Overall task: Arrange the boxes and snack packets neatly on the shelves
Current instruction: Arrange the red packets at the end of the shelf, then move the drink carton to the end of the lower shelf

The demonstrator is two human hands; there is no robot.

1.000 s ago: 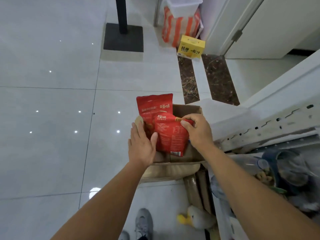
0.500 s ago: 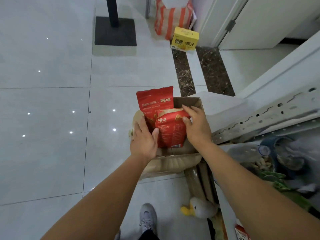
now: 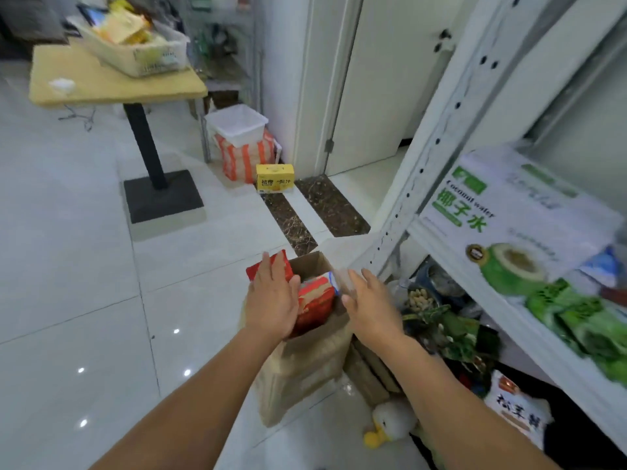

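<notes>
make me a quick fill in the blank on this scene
The snack packets in the cardboard box are ____.
The small box near the door is ____.
The coconut water box sits on the ____.
The toy duck lies on the ____.
Answers: red, yellow, shelf, floor.
</notes>
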